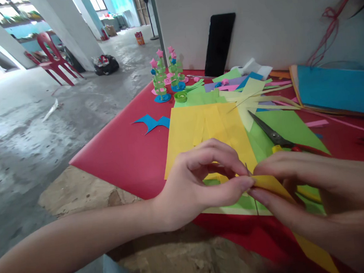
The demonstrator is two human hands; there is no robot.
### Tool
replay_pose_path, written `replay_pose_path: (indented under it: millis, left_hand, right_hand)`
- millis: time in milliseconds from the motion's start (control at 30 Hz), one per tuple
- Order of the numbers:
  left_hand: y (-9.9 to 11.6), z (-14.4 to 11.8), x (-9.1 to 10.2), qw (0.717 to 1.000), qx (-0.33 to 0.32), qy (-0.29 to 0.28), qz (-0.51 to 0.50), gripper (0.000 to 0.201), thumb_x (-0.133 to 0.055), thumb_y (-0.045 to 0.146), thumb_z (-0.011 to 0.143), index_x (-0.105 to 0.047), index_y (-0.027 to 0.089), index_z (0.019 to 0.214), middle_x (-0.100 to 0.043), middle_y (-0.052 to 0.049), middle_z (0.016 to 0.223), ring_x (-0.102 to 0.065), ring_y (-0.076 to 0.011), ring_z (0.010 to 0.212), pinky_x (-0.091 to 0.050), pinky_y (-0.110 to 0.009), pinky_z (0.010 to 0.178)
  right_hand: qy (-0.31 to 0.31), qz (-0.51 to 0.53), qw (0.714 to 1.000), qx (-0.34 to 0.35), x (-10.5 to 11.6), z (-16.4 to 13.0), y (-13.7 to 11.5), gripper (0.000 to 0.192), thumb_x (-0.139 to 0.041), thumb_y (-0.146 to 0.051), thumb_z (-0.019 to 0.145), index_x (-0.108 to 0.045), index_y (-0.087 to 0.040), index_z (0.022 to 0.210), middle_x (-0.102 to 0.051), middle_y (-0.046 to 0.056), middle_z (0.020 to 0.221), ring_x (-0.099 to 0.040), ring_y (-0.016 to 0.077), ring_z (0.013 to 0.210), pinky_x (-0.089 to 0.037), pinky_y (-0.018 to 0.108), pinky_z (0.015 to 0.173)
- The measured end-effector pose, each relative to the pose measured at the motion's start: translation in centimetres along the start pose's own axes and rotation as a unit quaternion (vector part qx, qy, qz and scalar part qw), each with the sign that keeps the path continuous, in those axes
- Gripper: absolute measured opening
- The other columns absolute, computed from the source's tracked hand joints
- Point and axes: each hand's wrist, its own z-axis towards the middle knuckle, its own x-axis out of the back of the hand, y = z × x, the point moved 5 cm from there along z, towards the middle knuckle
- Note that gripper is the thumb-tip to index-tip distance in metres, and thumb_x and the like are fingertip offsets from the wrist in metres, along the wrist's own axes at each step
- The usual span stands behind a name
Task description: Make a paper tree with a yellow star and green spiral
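Pinches yellow strip [269, 183] with right hand [327, 188], its tip with left hand [189, 186]. Partly covers scissors [276, 137] at right; faces phone [220, 45] and paper trees [159, 90], far.

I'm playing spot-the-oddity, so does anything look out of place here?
Yes, two things. A pale scrap lies alone on the bare floor, away from the papers. The red covering also looks askew: its slanted edge leaves some brown board showing at the near left.

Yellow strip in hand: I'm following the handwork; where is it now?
In the head view, the yellow strip is at lower right, held by the right hand, one end at the fingertips of the left hand.
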Motion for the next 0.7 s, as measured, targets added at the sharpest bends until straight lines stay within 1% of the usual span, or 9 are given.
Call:
replay_pose_path:
  millis: [100,200,267,367,500,633,700]
  left_hand:
    - [-0.07,-0.06,-0.12,1.000,0.015,-0.001,-0.018,0.021,-0.064,-0.005,0.062,-0.065,0.013,0.072,-0.055,0.000,0.075,-0.054,-0.0081,0.074,-0.048,-0.017,0.067]
    - [-0.08,-0.08,-0.18,0.999,0.025,-0.002,-0.048,0.015,-0.064,0.001,0.065,-0.066,0.014,0.073,-0.055,-0.001,0.075,-0.054,-0.0081,0.072,-0.049,-0.018,0.066]
    - [-0.08,-0.07,-0.21,0.997,0.028,-0.004,-0.068,0.011,-0.063,0.005,0.068,-0.067,0.014,0.074,-0.055,-0.002,0.075,-0.055,-0.0083,0.072,-0.050,-0.018,0.065]
    - [-0.11,-0.05,-0.26,0.996,0.032,-0.010,-0.083,0.011,-0.062,0.007,0.071,-0.068,0.015,0.075,-0.055,-0.002,0.075,-0.055,-0.0084,0.072,-0.050,-0.019,0.066]
    - [-0.12,-0.07,-0.33,0.996,0.036,-0.017,-0.077,0.010,-0.063,0.008,0.070,-0.068,0.015,0.075,-0.055,-0.002,0.075,-0.055,-0.0086,0.071,-0.049,-0.019,0.064]
    - [-0.15,-0.08,-0.34,0.997,0.038,-0.012,-0.065,0.007,-0.066,0.007,0.068,-0.066,0.014,0.070,-0.055,-0.001,0.073,-0.054,-0.0074,0.070,-0.049,-0.018,0.064]
    - [-0.19,-0.05,-0.32,0.998,0.038,-0.008,-0.057,0.008,-0.066,0.007,0.066,-0.066,0.014,0.069,-0.055,-0.001,0.072,-0.054,-0.0072,0.069,-0.049,-0.018,0.064]
  right_hand:
    - [-0.017,-0.015,0.999,0.026,0.00,-0.32,0.23,0.016,-0.059,-0.041,0.071,-0.063,-0.027,0.065,-0.060,-0.001,0.055,-0.059,0.0176,0.051,-0.047,0.024,0.039]
    - [-0.042,-0.036,0.997,0.054,0.06,-0.61,0.43,0.002,-0.061,-0.032,0.072,-0.059,-0.031,0.073,-0.063,-0.006,0.065,-0.059,0.0128,0.053,-0.048,0.019,0.044]
    - [-0.052,-0.044,0.996,0.062,0.15,-0.67,0.46,0.005,-0.061,-0.031,0.073,-0.057,-0.033,0.075,-0.063,-0.010,0.068,-0.059,0.0102,0.054,-0.047,0.016,0.045]
    - [-0.062,-0.050,0.995,0.054,0.21,-0.56,0.31,0.004,-0.060,-0.033,0.074,-0.056,-0.033,0.075,-0.064,-0.011,0.068,-0.059,0.0094,0.054,-0.047,0.013,0.045]
    - [-0.069,-0.048,0.995,0.046,0.21,-0.34,0.02,0.005,-0.061,-0.032,0.073,-0.057,-0.033,0.073,-0.064,-0.012,0.065,-0.058,0.0083,0.051,-0.047,0.011,0.044]
    - [-0.077,-0.034,0.995,0.047,0.02,-0.53,0.15,0.007,-0.062,-0.028,0.073,-0.057,-0.033,0.072,-0.064,-0.012,0.066,-0.058,0.0083,0.052,-0.048,0.010,0.046]
    - [-0.058,-0.019,0.997,0.048,0.05,-0.69,0.37,0.007,-0.062,-0.028,0.072,-0.057,-0.034,0.072,-0.064,-0.012,0.067,-0.059,0.0090,0.053,-0.048,0.011,0.046]
